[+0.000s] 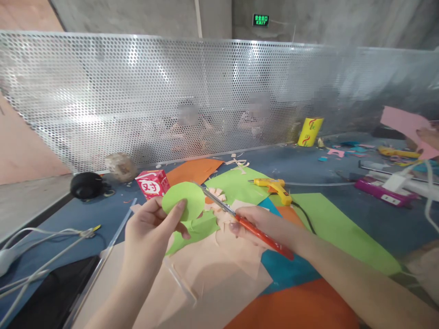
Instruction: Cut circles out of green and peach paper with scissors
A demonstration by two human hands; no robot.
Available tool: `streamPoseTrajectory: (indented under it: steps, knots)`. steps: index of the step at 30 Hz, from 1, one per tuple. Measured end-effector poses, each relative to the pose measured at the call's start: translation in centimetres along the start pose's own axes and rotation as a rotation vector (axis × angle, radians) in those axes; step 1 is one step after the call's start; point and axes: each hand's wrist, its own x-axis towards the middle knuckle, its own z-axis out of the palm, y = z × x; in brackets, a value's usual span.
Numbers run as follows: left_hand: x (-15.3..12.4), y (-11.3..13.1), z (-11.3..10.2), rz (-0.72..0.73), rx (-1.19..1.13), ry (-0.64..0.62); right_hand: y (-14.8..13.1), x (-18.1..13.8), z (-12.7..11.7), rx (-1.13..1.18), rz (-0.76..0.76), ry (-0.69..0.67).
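My left hand [151, 224] pinches a light green paper circle [187, 196] between thumb and fingers, held up above the table. In my right hand [260, 224] is a pair of scissors [255, 230] with red handles, its blades pointing up and left beside the circle's right edge. Whether the blades touch the paper I cannot tell. Below the hands lie a green paper offcut [199, 226] and a large peach paper sheet [206, 274]. Small peach paper pieces [216, 195] sit just behind the blades.
A yellow glue gun [274, 187] lies on green paper behind my right hand. A red box [153, 183] stands behind my left hand. A purple power strip [386, 192] is at right, where another person's hand [428, 136] holds pink paper [406, 125]. A perforated metal screen [144, 100] borders the table.
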Motion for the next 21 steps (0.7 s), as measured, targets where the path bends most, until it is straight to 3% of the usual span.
streamPoseTrajectory:
  steps: [21]
  knots:
    - [-1.1,0.6,1.3,-0.015,-0.006,-0.017,-0.4,0.0,-0.4,0.007,0.060,-0.034]
